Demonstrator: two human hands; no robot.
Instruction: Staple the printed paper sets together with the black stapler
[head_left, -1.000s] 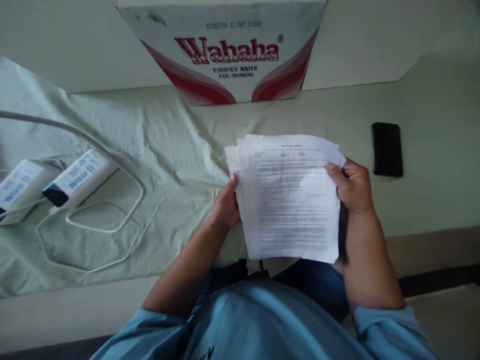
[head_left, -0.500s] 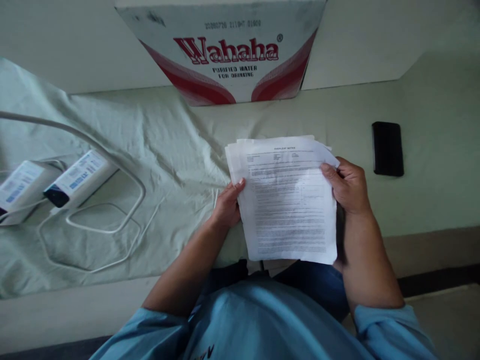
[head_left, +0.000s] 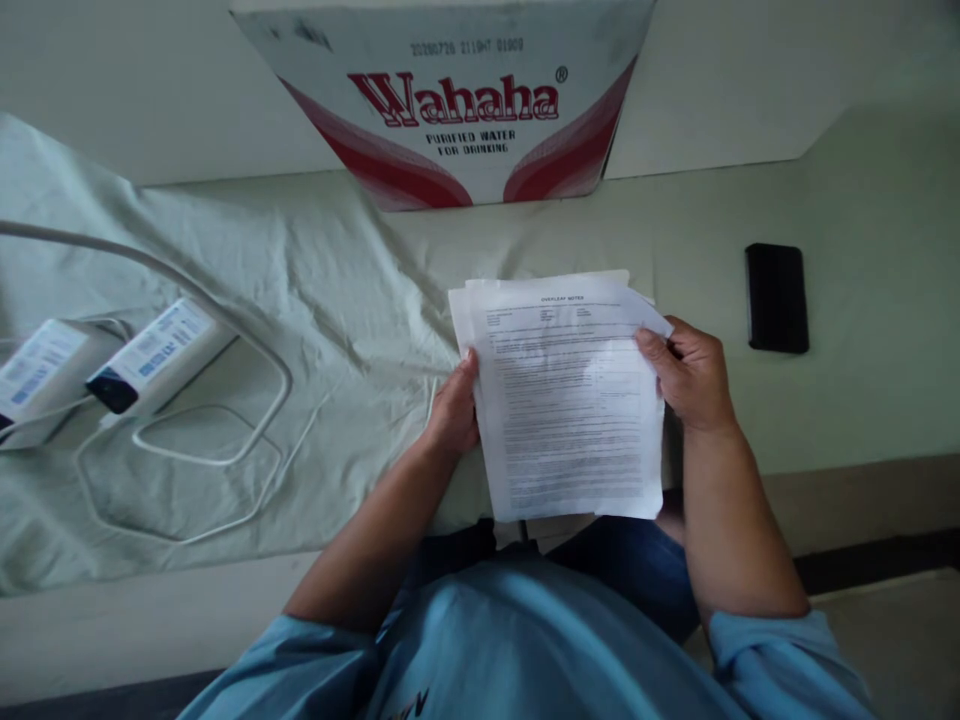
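A stack of printed paper sheets (head_left: pixel 570 410) is held up in front of my body, its top page headed "Overleaf Notes". The sheets are slightly fanned, with other edges showing at the top and left. My left hand (head_left: pixel 455 408) grips the stack's left edge, thumb along the front and fingers mostly hidden. On the upper right corner, my right hand (head_left: pixel 694 370) pinches the sheets, its thumb on the front page and the other fingers behind.
A Wahaha water carton (head_left: pixel 480 110) stands at the back against a pale panel. To the right lies a black phone (head_left: pixel 777 298). At left, two white boxes (head_left: pixel 161 355) with labels lie among white cables (head_left: pixel 262 430) on a wrinkled pale green cloth (head_left: pixel 360 330).
The top sheets have shifted slightly left, and my right hand has moved a little left with them. My left thumb sits slightly further left along the edge.
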